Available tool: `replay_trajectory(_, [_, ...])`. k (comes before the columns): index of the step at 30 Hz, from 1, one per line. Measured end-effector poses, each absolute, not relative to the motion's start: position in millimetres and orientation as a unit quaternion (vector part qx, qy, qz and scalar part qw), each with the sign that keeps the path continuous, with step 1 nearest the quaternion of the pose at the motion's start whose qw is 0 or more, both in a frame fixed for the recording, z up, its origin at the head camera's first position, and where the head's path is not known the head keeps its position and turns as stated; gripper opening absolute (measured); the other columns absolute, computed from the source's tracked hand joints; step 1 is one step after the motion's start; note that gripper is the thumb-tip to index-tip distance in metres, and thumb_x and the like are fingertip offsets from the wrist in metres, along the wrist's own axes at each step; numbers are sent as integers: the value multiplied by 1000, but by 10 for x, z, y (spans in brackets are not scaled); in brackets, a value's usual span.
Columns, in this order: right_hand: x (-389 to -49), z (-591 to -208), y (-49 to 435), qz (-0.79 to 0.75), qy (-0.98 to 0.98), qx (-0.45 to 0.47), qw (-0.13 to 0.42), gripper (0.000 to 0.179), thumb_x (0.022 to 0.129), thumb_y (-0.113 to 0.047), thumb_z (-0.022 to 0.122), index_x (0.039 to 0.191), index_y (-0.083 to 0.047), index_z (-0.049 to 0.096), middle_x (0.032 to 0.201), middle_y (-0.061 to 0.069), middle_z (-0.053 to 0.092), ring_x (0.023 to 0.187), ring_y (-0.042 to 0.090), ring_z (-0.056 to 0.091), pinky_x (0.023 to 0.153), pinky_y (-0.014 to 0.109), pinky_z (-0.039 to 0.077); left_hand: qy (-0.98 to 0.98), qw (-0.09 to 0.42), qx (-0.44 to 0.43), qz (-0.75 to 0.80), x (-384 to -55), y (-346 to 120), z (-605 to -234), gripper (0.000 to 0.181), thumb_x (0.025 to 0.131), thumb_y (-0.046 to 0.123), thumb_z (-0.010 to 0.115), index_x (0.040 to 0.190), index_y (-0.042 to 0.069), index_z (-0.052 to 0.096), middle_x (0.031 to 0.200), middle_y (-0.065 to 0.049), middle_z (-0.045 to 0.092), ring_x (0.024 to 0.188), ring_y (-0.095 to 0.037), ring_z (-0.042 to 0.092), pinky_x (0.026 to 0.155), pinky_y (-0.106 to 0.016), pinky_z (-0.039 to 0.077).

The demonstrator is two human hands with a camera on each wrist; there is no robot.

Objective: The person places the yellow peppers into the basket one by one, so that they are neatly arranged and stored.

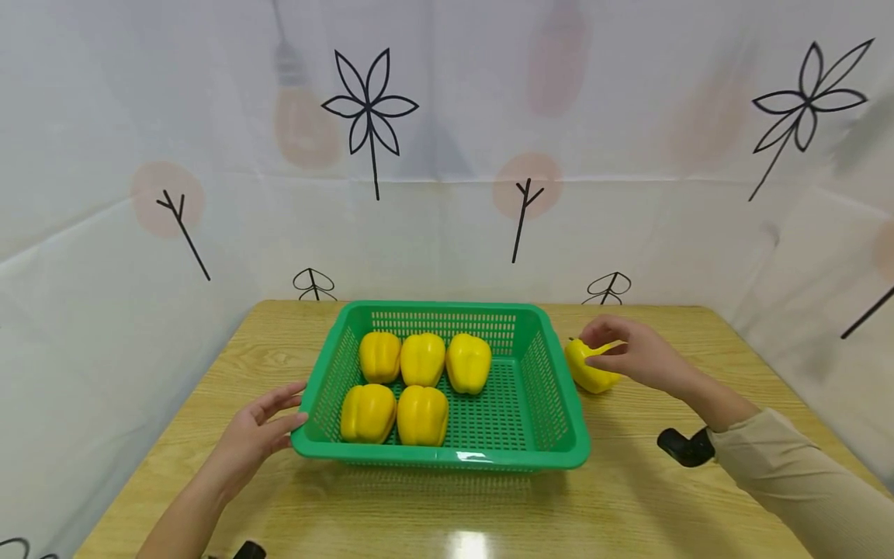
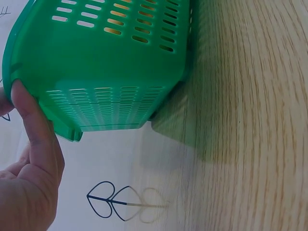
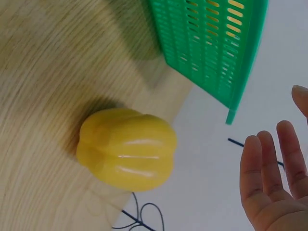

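Observation:
A green plastic basket [image 1: 520, 404] with slotted walls holds several yellow bell peppers [image 1: 422, 360], three in the back row and two in front. At its left side, my left hand [image 1: 254, 435] touches the rim with its fingertips, fingers mostly straight. The left wrist view has the thumb right at the basket's rim [image 2: 10, 53]. To the right of the basket, another yellow bell pepper [image 1: 590, 373] lies on its side. My right hand [image 1: 639, 353] overlaps it in the head view. The right wrist view shows this pepper [image 3: 127, 149] apart from the hand's spread fingers [image 3: 251, 163].
A wood-grain table [image 1: 391, 520] carries the basket and the loose pepper. Behind it and at both sides hangs a white cloth [image 1: 447, 233] printed with plants. Dark wrist cameras [image 1: 687, 448] sit on both arms, and the right arm wears a beige sleeve [image 1: 803, 481].

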State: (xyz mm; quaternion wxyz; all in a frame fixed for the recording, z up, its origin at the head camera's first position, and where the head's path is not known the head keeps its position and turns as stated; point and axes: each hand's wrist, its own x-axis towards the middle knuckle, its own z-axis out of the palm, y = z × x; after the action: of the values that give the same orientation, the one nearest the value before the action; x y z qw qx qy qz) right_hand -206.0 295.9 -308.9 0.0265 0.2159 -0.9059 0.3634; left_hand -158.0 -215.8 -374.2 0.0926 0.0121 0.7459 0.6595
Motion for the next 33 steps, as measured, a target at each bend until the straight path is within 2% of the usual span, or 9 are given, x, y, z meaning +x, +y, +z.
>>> replay_trajectory(5, [-2087, -3115, 3009, 363, -907, 210, 29, 25, 83, -6, 69, 106, -1, 59, 103, 15, 59, 94, 28, 56, 76, 23, 50, 745, 92, 13, 661, -1577, -2156, -3737, 61, 91, 18, 62, 143, 3, 33, 135, -20, 35, 94, -15, 59, 78, -29, 51])
replay_trajectory(15, [-2142, -3165, 3087, 363, -910, 198, 33, 28, 84, -7, 69, 107, 4, 58, 104, 18, 59, 96, 33, 55, 77, 20, 48, 746, 89, 11, 659, -1576, -2154, -3744, 61, 91, 19, 62, 143, 4, 34, 135, -19, 36, 94, -15, 58, 77, -29, 51])
replay_trajectory(18, [-2164, -3195, 3110, 359, -913, 193, 31, 29, 84, -7, 69, 108, 5, 58, 104, 19, 59, 97, 34, 55, 77, 23, 49, 746, 90, 9, 659, -1576, -2156, -3744, 61, 91, 19, 62, 143, 4, 34, 135, -19, 35, 93, -15, 58, 77, -29, 51])
replay_trajectory(26, [-2254, -3277, 3202, 348, -920, 179, 28, 31, 85, -11, 69, 110, 4, 57, 106, 19, 58, 99, 35, 54, 79, 40, 50, 745, 90, 5, 661, -1576, -2156, -3743, 62, 91, 19, 63, 143, 4, 34, 136, -19, 36, 94, -15, 59, 78, -29, 51])
replay_trajectory(33, [-2328, -3330, 3254, 345, -924, 164, 18, 33, 85, -13, 69, 111, 4, 56, 108, 21, 57, 101, 41, 53, 75, 45, 51, 743, 89, 9, 663, -1572, -2155, -3746, 61, 91, 19, 62, 143, 3, 34, 136, -18, 35, 96, -15, 58, 78, -29, 51])
